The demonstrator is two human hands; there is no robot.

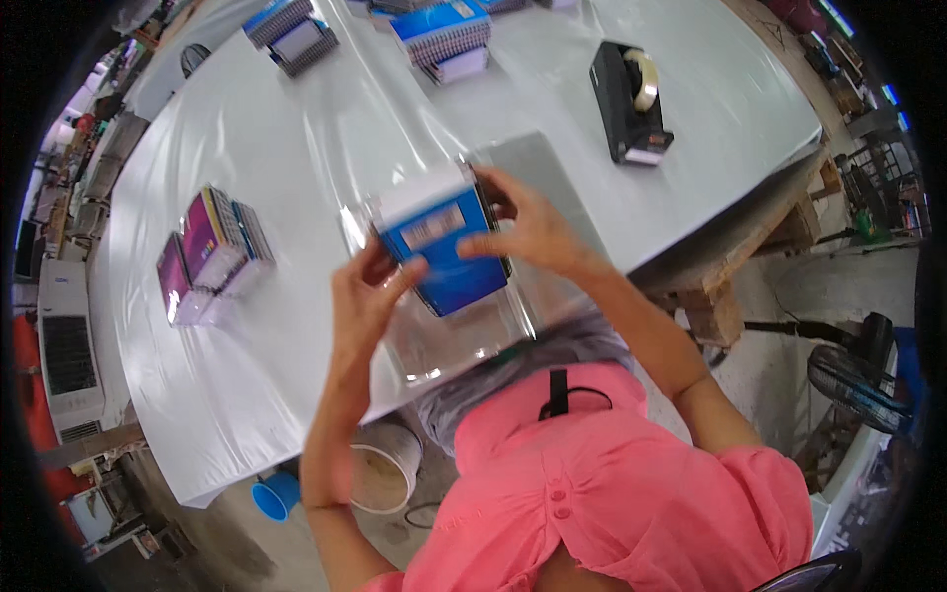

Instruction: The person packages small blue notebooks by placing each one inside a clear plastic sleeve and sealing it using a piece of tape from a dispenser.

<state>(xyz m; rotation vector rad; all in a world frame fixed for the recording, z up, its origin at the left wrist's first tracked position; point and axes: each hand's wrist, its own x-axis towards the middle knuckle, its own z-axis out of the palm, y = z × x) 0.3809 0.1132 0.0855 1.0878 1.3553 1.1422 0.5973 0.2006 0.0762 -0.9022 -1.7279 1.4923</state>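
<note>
In front of me, near the table's front edge, is a blue-covered notebook stack [459, 281] with a white label on its face. My left hand [363, 296] grips its left edge, the thumb lying on the cover. From the other side my right hand [533, 235] holds the right edge, thumb also across the cover and fingers curled round the far corner. Under the stack lies a sheet of clear plastic film [547, 183], its glossy folds showing towards my waist. The stack's underside is hidden.
Plastic-wrapped purple notebooks [209, 242] stand at the left. Blue spiral notebooks [444, 30] and another bundle [291, 35] sit at the far side. A black tape dispenser [617, 104] is at the far right. Below the table are a white bucket [400, 459] and a blue bucket [276, 495].
</note>
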